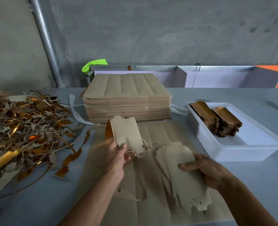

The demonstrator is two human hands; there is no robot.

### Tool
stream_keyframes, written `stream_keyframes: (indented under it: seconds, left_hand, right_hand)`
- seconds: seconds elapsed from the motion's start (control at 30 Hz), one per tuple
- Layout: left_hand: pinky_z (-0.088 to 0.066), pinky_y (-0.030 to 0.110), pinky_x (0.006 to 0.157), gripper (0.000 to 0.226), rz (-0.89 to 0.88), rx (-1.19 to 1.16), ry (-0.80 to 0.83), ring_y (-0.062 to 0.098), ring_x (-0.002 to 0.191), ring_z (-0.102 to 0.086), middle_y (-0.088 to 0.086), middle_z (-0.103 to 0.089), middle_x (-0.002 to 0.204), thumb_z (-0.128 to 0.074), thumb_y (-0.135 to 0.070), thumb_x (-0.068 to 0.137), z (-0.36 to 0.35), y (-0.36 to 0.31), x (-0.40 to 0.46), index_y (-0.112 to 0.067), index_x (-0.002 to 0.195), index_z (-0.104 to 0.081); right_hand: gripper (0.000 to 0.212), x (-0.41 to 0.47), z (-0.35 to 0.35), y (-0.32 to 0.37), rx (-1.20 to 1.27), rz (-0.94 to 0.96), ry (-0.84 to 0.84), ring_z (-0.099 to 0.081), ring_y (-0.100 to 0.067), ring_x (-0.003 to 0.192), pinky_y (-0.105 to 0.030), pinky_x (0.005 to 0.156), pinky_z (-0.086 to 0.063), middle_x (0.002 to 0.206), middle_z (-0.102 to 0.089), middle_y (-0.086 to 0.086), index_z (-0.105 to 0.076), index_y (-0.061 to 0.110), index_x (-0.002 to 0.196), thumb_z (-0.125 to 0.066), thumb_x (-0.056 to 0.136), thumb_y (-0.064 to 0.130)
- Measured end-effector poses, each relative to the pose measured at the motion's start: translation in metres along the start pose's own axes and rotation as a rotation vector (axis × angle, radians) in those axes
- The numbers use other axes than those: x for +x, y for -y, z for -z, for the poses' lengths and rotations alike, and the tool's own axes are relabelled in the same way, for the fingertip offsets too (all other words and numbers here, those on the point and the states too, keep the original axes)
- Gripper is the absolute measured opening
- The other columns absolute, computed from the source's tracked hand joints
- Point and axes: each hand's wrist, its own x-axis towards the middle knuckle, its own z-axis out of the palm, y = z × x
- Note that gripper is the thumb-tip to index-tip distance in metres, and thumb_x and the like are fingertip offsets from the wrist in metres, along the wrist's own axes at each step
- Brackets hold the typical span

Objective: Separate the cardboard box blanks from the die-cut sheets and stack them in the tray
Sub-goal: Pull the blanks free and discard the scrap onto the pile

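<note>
My left hand (117, 154) grips a beige box blank (126, 134) with a gold underside, lifted above the die-cut sheet (151, 173) that lies flat on the table in front of me. My right hand (206, 168) holds a small bundle of separated blanks (180, 175) by its right edge, thumb on top. A tall stack of uncut die-cut sheets (126, 101) stands behind. At the right sits the white tray (219, 154), with two stacks of gold-faced blanks (216, 119) in its far end.
A big heap of gold and beige waste strips (21, 131) covers the table's left side. A white strap (74, 110) lies by the sheet stack. Behind the table run a metal-framed shelf (175, 70), a bright green cloth (94, 64) and a slanting pipe (45, 41).
</note>
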Motion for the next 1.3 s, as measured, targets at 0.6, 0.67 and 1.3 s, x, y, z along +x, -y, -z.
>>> stream_keyframes:
  seconds: [0.6,0.67,1.3]
  left_hand:
    - [-0.040,0.018,0.043,0.028,0.063,0.091,0.414,0.006,0.052,-0.050,-0.001,-0.061,0.077,-0.053,-0.017,0.093,0.004,0.017,-0.021,-0.016,0.121,-0.055]
    - [-0.033,0.016,0.040,0.029,0.044,0.148,0.490,0.005,0.044,-0.042,-0.002,-0.052,0.068,-0.051,-0.016,0.094,0.007,0.016,-0.020,-0.011,0.123,-0.054]
    - [-0.039,0.017,0.079,0.047,-0.060,1.088,0.476,0.004,0.105,-0.048,-0.012,-0.052,0.115,-0.065,-0.015,0.085,0.045,-0.042,0.006,-0.036,0.126,-0.052]
  right_hand:
    - [0.042,0.017,-0.054,0.019,0.292,0.223,0.005,-0.068,-0.031,0.087,-0.041,0.073,-0.058,0.105,-0.068,-0.021,-0.067,0.006,0.106,-0.066,0.066,-0.006]
    - [0.045,0.016,-0.054,0.019,0.278,0.224,-0.010,-0.066,-0.033,0.091,-0.043,0.078,-0.056,0.108,-0.067,-0.023,-0.065,0.003,0.109,-0.066,0.066,-0.006]
    - [0.038,-0.016,0.016,0.029,-0.349,0.303,-0.051,-0.069,-0.025,0.088,-0.030,0.070,-0.058,0.098,-0.073,-0.009,-0.064,0.008,0.105,-0.073,0.069,0.007]
